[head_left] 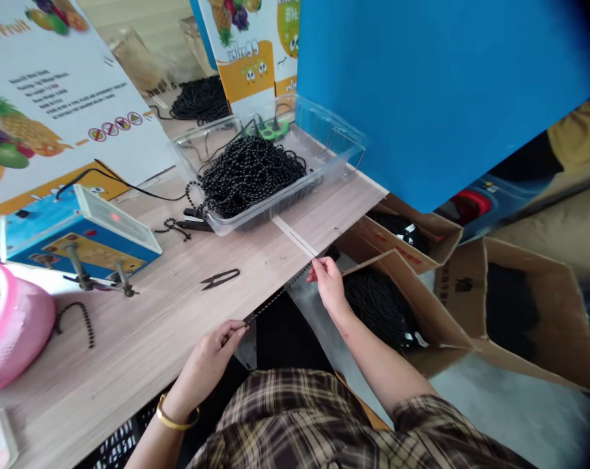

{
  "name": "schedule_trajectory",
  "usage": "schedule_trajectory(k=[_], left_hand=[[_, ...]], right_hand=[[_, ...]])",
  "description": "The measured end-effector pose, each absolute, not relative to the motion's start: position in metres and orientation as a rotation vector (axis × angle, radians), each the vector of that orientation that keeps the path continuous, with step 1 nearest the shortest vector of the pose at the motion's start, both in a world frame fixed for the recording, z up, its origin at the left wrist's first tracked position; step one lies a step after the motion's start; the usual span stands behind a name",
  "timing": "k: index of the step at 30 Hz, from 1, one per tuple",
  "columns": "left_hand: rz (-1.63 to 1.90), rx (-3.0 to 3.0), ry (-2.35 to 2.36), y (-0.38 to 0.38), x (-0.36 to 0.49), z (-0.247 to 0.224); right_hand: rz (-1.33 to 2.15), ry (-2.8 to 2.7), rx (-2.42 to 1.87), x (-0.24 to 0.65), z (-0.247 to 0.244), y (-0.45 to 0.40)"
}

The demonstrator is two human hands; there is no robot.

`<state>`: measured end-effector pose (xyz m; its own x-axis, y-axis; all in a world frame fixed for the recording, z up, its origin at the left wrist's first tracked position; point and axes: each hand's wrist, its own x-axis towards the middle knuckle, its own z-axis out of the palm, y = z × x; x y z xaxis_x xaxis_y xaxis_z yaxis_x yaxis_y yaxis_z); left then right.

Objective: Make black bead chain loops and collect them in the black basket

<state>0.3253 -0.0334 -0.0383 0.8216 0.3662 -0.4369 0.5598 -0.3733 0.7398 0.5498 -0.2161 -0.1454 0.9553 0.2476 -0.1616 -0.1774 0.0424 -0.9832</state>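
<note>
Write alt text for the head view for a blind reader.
A person's left hand and right hand hold a dark beaded strand between them at the edge of a table. Beyond, a clear tray holds heaped black bead chain; open cardboard boxes stand at right.

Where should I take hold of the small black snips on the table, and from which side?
The snips are probably best pinched across their rounded handle, coming from the right: it faces the right hand, while the pointed blades face away.
</note>
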Motion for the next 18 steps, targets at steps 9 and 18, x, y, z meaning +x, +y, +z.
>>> schedule_trajectory(k=[9,18], left_hand=[[-0.329,2.012,0.648,-0.03,0.311,-0.047],[-0.232,2.052,1.02,-0.001,0.16,-0.107]], right_hand=[[0.345,-0.136,-1.634,0.558,-0.143,-0.22],[0.335,-0.064,-1.643,0.567,-0.145,-0.228]])
